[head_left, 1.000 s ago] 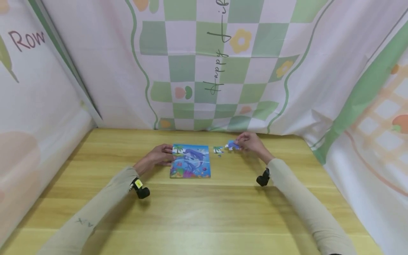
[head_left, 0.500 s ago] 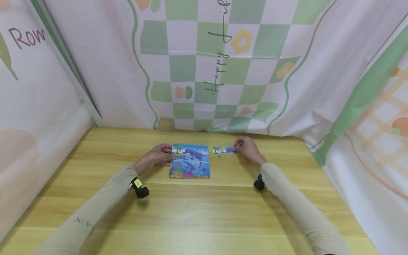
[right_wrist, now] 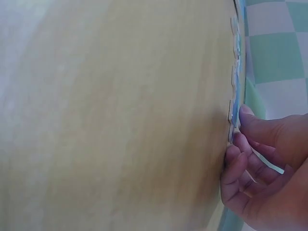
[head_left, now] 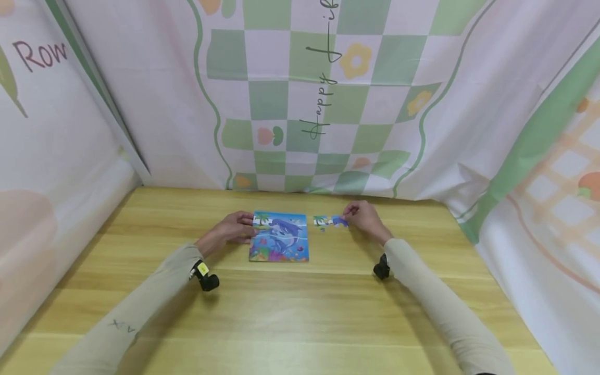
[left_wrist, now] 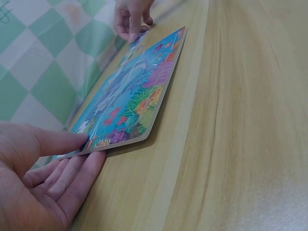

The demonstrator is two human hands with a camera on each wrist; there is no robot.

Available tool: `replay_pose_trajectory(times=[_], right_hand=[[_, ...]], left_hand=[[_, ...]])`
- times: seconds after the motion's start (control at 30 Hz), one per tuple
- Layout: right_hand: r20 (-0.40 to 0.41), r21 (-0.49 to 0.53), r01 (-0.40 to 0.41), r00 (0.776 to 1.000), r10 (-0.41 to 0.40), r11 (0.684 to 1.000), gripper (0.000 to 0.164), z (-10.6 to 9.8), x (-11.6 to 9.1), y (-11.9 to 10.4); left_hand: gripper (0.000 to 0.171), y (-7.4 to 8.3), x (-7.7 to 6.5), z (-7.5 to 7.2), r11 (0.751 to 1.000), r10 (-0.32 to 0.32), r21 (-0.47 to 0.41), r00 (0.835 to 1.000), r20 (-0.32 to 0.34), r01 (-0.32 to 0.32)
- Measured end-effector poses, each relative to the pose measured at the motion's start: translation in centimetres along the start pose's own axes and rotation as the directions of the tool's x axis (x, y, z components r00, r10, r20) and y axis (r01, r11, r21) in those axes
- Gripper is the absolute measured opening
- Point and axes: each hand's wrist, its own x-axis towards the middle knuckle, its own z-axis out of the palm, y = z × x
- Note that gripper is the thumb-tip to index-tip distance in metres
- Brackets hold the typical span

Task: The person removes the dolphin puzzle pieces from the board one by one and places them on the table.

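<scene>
A flat dolphin picture board (head_left: 283,239), printed with sea plants and a palm tree, is at the far middle of the table. My left hand (head_left: 229,228) holds its left edge; in the left wrist view the thumb lies on top and the fingers (left_wrist: 79,180) at and under the rim. Right of the board lies a jigsaw piece with a palm tree (head_left: 320,221). Against it sits a blue jigsaw piece with part of a dolphin (head_left: 339,222), whose right end my right hand (head_left: 366,219) pinches. Whether the two pieces are fully locked cannot be told.
The wooden table (head_left: 290,312) carries all of this. A checked cloth (head_left: 300,172) hangs just behind its back edge, and more printed cloth closes in the left and right sides. A small black camera sits on each wrist.
My right hand has moved left and slightly toward me, bringing the dolphin piece down against the palm tree piece. Over the last half second almost nothing moves. The left hand keeps its hold.
</scene>
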Motion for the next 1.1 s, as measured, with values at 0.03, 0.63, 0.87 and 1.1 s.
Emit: replay_pose_trajectory(times=[0.03, 0.63, 0.87, 1.1], right_hand=[[0.001, 0.009, 0.001, 1.0, -0.001, 1.0, 0.012, -0.1, 0.0, 0.0], [0.089, 0.135, -0.038, 0.996, 0.026, 0.99, 0.027, -0.9, -0.4, -3.8], [0.134, 0.179, 0.023, 0.99, -0.048, 0.984, 0.027, 0.4, -0.1, -4.8], [0.172, 0.186, 0.088, 0.978, -0.121, 0.978, 0.028, 2.3, -0.2, -6.2]], left_hand=[[0.069, 0.0, 0.0, 0.0, 1.0, -0.003, -0.001, 1.0, 0.0, 0.003], [0.06, 0.1, 0.0, -0.2, 0.998, -0.035, -0.054, 0.999, 0.012, 0.036], [0.06, 0.2, 0.1, -0.1, 0.996, -0.045, -0.081, 0.999, -0.006, 0.045], [0.062, 0.0, 0.2, 0.0, 0.998, -0.029, -0.06, 0.999, -0.017, 0.027]])
